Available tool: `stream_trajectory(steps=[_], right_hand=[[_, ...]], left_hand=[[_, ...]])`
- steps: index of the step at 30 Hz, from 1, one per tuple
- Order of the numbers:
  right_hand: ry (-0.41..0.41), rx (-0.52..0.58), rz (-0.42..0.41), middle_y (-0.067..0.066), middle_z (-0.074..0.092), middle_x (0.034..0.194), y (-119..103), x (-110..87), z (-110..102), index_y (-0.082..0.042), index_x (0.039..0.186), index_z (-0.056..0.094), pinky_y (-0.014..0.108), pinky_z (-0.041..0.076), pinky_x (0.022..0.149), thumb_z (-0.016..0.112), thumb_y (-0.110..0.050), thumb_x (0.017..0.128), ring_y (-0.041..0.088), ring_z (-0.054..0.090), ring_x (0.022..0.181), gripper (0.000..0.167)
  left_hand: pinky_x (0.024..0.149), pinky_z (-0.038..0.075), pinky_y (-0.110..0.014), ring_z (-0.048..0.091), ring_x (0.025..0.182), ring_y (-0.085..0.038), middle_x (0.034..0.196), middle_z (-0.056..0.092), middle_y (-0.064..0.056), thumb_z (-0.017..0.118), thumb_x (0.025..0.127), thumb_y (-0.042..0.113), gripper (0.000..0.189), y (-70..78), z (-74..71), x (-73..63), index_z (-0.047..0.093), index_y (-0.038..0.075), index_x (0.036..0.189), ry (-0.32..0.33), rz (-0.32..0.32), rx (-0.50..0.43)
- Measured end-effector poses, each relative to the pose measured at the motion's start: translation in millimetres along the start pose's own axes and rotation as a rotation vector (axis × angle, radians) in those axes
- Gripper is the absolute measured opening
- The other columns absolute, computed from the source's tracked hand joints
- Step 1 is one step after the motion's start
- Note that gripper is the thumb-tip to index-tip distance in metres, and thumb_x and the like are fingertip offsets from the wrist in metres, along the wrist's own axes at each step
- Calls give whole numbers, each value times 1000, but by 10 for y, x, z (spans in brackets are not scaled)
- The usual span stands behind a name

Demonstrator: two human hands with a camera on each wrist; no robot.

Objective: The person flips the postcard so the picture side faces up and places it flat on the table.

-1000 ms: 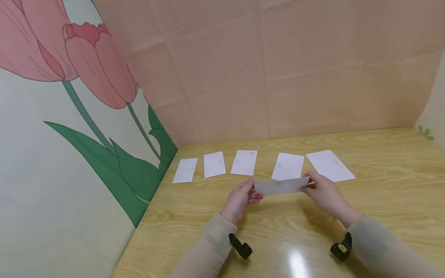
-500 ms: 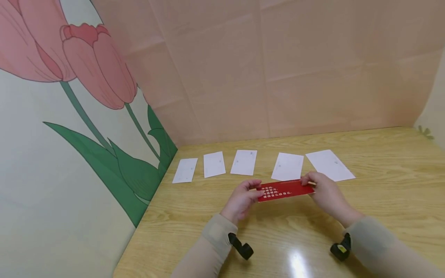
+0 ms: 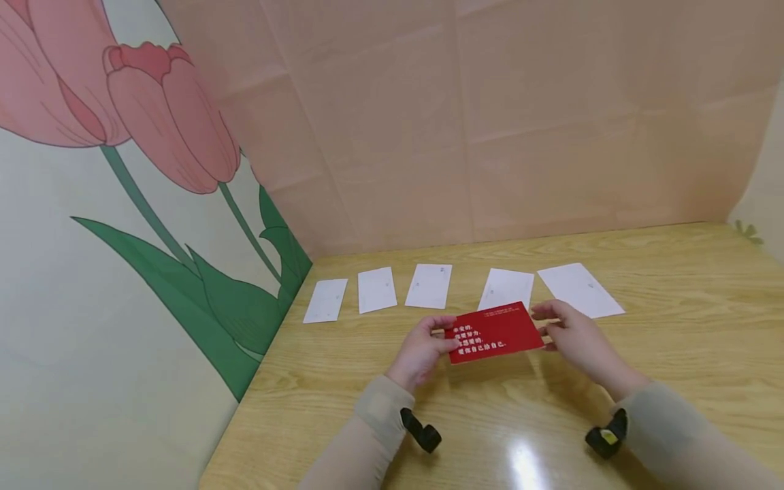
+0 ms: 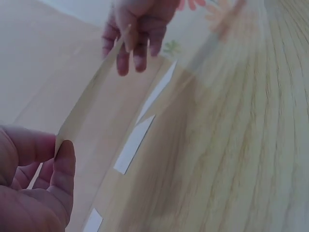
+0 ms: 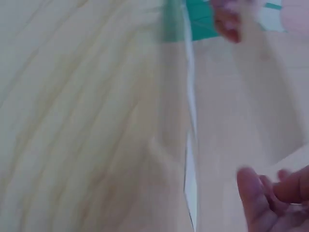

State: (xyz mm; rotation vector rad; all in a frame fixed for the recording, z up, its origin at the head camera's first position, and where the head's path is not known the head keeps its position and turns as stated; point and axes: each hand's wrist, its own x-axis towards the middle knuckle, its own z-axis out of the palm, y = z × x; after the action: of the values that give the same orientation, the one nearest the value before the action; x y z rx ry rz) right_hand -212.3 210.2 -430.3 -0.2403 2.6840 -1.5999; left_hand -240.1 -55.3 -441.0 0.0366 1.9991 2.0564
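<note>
A red card (image 3: 495,332) with white printed characters is held up above the table, its red face toward me. My left hand (image 3: 424,350) pinches its left end between thumb and fingers; in the left wrist view the same card (image 4: 89,99) shows nearly edge-on. Close to the card's right edge, my right hand (image 3: 576,344) has its fingers spread and slightly bent. In the right wrist view, the fingers of the right hand (image 5: 270,200) stand apart from the blurred pale back of the card (image 5: 270,92).
Several white cards lie in a row toward the back of the wooden table (image 3: 686,327), among them a left-end card (image 3: 327,300), a middle card (image 3: 429,286) and a larger right-end card (image 3: 580,291). A pinkish sheet (image 3: 392,129) hangs behind; a tulip-painted wall (image 3: 92,306) stands left.
The card has been tilted from its pale side, through a narrow red view, to show its full red face. My right fingers have come off its right end; the left hand keeps its grip.
</note>
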Motion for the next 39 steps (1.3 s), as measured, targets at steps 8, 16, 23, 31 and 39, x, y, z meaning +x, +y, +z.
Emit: stream_trajectory(steps=[8,16,23,31,39], right_hand=[[-197,269,173,24,51,115,13,28,-17,0,151,15,35,55,73,65,-20,92,23,60,89,80],[-240,262,123,21,48,102,45,13,18,-2,152,12,33,55,68,69,-5,86,23,57,78,88],[-234,238,121,21,48,98,80,6,55,-1,152,12,32,55,63,69,-1,84,22,57,72,88],[-233,114,174,20,49,102,91,-10,96,-2,149,18,36,55,64,72,-6,84,26,56,79,85],[-192,-183,139,16,58,102,96,-14,164,1,137,28,37,52,70,78,-8,78,25,57,87,78]], left_hand=[[84,51,-36,55,99,-20,113,56,5,70,84,1,32,-14,-16,-4,66,23,108,6,-2,186],[76,54,-34,60,90,-17,113,56,-2,71,84,0,51,-30,27,3,55,21,127,52,8,247],[75,54,-33,59,90,-17,116,52,-2,70,82,-6,66,-65,30,26,45,11,141,35,41,234],[73,54,-30,58,87,-16,105,53,-1,72,81,-4,66,-147,27,42,46,10,141,-21,51,371],[71,52,-29,56,83,-11,99,49,2,76,80,2,62,-242,81,43,49,13,135,-17,63,565]])
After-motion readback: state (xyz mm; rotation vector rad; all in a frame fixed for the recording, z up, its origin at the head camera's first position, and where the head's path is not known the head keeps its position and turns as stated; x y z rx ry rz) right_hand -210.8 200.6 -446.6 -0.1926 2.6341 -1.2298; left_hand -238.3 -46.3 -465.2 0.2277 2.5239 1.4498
